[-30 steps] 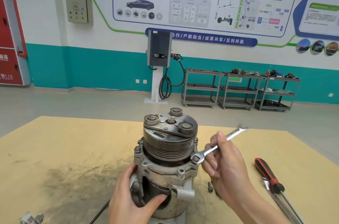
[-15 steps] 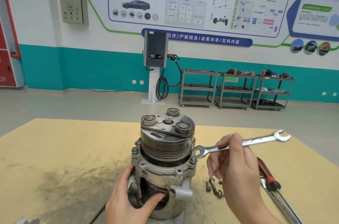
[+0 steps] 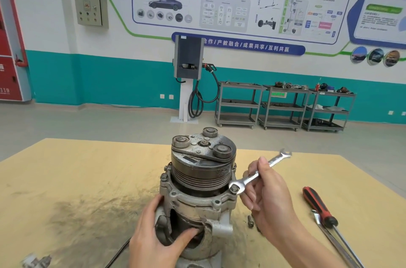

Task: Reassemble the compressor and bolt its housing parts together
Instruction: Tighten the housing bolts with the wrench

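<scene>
The compressor stands upright on the yellow table, its black pulley and clutch plate on top of the grey aluminium housing. My left hand grips the lower housing, thumb hooked into a side opening. My right hand holds a silver combination wrench. The wrench's ring end sits on a bolt head at the right of the housing flange. Its open end points up and to the right. Another flange bolt shows on the left side.
A loose bolt lies on the table just right of the compressor base. A red-handled screwdriver and a metal rod lie at the right. Small metal parts sit at the lower left. A dark grease stain spreads left of the compressor.
The wrench swung clockwise half a second ago, then came back so its open end again points up-right, ring end on the right flange bolt. My left hand kept its grip on the housing.
</scene>
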A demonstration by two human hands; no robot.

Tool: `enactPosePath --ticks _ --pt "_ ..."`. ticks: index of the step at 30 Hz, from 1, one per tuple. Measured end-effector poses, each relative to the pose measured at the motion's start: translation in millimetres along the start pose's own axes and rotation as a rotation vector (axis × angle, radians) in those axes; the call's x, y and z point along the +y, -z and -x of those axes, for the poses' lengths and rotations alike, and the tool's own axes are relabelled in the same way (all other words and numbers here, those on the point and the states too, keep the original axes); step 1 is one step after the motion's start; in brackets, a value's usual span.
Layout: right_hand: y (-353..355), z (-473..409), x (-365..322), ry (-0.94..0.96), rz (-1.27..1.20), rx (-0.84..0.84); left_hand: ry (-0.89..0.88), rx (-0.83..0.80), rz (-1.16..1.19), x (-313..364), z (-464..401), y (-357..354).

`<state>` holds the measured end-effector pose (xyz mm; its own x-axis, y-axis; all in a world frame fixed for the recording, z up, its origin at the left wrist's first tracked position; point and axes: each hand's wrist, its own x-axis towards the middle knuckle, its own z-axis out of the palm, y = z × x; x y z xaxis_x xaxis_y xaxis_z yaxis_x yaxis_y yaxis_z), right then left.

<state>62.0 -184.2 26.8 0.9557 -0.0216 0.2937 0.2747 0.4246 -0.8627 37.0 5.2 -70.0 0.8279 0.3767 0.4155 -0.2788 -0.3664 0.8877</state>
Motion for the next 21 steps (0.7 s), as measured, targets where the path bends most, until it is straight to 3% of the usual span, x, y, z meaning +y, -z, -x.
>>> enactPosePath --ticks 4,8,15,21 --pt "-3.5 21.9 12.2 0.286 0.095 0.11 -0.008 0.028 0.011 -0.4 0.1 -0.7" --pt "-5.4 33.1 9.2 0.473 0.317 0.066 -0.006 0.039 0.006 0.6 1.5 -0.4" --pt "-1.8 29.6 -6.6 0.429 0.242 0.128 -0.022 0.008 0.001 5.9 2.5 1.1" --pt "6.7 15.3 -10.0 0.175 0.123 0.055 -0.031 0.01 0.007 7.5 1.7 0.6"
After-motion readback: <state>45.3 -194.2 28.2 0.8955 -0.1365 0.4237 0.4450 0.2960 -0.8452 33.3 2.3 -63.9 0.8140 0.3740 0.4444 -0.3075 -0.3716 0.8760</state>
